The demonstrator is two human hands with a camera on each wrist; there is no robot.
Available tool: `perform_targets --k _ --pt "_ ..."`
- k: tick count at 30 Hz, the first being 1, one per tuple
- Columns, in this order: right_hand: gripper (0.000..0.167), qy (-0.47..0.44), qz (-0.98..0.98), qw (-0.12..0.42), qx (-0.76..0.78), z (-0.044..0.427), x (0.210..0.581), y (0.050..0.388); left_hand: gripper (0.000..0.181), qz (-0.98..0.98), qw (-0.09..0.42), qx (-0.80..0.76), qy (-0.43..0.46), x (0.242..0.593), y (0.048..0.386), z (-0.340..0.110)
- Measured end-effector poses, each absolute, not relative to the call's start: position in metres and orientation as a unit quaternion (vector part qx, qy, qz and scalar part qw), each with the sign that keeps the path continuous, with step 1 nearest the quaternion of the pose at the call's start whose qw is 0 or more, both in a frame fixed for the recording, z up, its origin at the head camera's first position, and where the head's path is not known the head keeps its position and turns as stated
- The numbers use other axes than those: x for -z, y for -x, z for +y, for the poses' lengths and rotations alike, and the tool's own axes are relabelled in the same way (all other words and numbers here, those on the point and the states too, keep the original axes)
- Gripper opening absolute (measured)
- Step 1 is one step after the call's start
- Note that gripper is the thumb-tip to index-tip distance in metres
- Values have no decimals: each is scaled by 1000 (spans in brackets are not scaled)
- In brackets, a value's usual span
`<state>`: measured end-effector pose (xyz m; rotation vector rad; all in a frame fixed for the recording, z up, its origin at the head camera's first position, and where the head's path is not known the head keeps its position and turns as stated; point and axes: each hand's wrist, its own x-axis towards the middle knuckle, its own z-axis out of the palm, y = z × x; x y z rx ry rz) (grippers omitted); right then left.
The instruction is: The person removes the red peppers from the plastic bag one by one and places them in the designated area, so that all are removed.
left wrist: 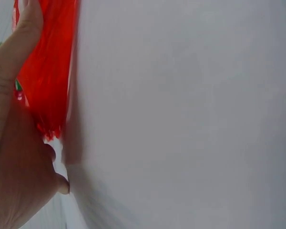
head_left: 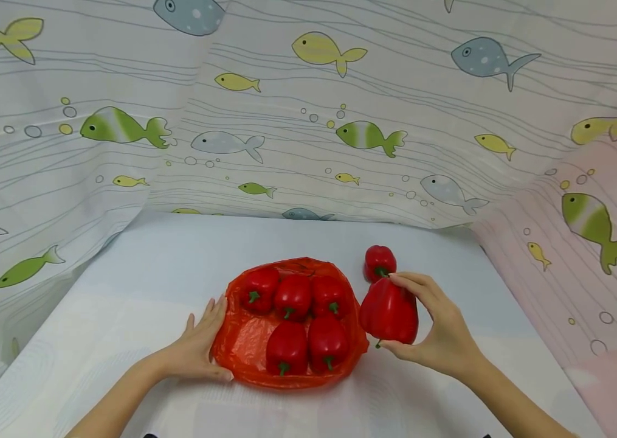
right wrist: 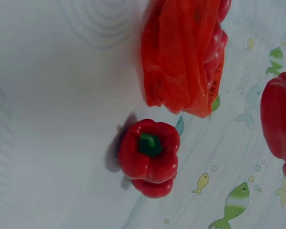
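Note:
An orange-red plastic bag point(head_left: 248, 344) lies with its mouth open, and several red bell peppers point(head_left: 293, 297) are inside it. Against the bag's left side rests my left hand point(head_left: 199, 347), fingers spread and thumb near the front; the left wrist view shows the thumb point(left wrist: 21, 40) along the plastic. My right hand point(head_left: 442, 328) grips another red bell pepper point(head_left: 390, 310) between thumb and fingers, just right of the bag. At the right wrist view's edge, this held pepper point(right wrist: 280, 119) appears only in part.
Two more red bell peppers point(right wrist: 150, 150) stand on the white table point(right wrist: 52, 119) beside the bag, one partly behind the other. From the head, one pepper point(head_left: 379, 260) shows behind the held one. A fish-patterned curtain point(head_left: 297, 109) borders the table's back and sides.

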<state>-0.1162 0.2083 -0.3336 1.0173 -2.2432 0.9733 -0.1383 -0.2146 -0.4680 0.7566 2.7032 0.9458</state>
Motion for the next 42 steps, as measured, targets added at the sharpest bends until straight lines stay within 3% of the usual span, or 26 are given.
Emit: perform_targets --k 10,25,42 --pt "94 -340 -873 149 -317 241 366 119 137 911 92 -315 -249 467 137 -214" --pt "87 -317 -891 -2 -326 249 404 121 138 914 86 -306 -253 469 138 -215" --pt "65 -313 -903 -76 -285 251 424 127 137 913 95 -313 -245 469 139 -214"
